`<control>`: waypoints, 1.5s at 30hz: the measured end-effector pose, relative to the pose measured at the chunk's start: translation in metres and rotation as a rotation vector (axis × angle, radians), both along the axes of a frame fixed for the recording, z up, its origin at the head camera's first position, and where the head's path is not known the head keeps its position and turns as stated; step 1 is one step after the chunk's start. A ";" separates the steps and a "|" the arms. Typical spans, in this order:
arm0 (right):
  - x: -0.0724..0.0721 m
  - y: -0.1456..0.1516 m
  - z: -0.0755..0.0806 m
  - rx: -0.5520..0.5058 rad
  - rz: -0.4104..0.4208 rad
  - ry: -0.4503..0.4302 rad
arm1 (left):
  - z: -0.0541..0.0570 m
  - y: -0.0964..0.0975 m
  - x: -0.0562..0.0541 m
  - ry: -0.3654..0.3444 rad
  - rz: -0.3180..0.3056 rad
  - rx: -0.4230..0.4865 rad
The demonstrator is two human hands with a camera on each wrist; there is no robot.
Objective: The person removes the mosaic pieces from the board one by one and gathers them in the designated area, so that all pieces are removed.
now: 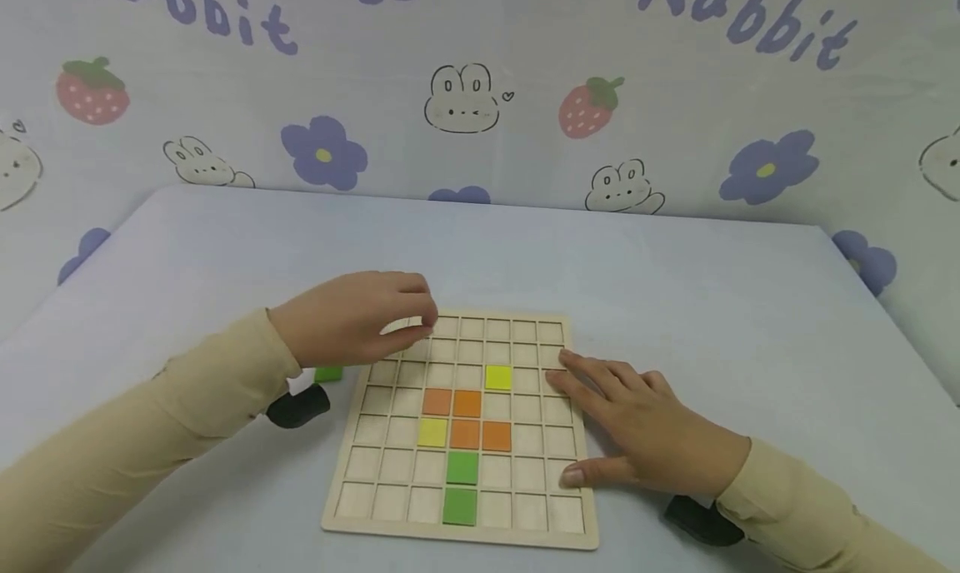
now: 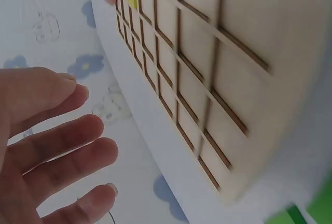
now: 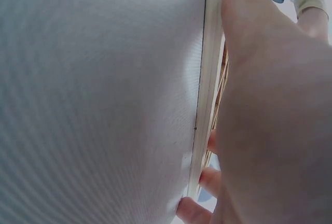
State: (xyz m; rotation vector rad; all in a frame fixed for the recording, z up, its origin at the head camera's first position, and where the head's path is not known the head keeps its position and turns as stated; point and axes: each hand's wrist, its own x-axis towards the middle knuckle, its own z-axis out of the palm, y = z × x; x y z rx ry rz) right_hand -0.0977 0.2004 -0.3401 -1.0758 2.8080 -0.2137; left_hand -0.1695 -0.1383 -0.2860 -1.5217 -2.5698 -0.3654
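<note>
A pale wooden grid board lies flat on the table. In its cells sit a yellow tile, a second yellow tile, several orange tiles and two green tiles. My left hand hovers over the board's far left corner. Its thumb and index fingertips are close together, with no tile showing between them in the left wrist view; the other fingers are spread. My right hand rests on the board's right edge, fingers extended over the rim and thumb lower down.
Left of the board, partly behind my left wrist, lie green tiles. A white cloth covers the table. Behind it hangs a curtain printed with rabbits, strawberries and flowers. Dark wrist devices sit under both cuffs.
</note>
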 end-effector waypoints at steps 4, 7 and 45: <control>0.000 0.000 0.001 -0.002 -0.005 -0.010 | 0.003 0.023 0.001 0.000 -0.054 -0.039; 0.001 -0.001 0.004 0.000 -0.009 -0.019 | 0.002 0.037 0.003 -0.037 -0.079 -0.062; -0.001 0.002 0.003 0.010 0.012 0.015 | -0.022 0.072 0.003 -0.010 -0.173 -0.252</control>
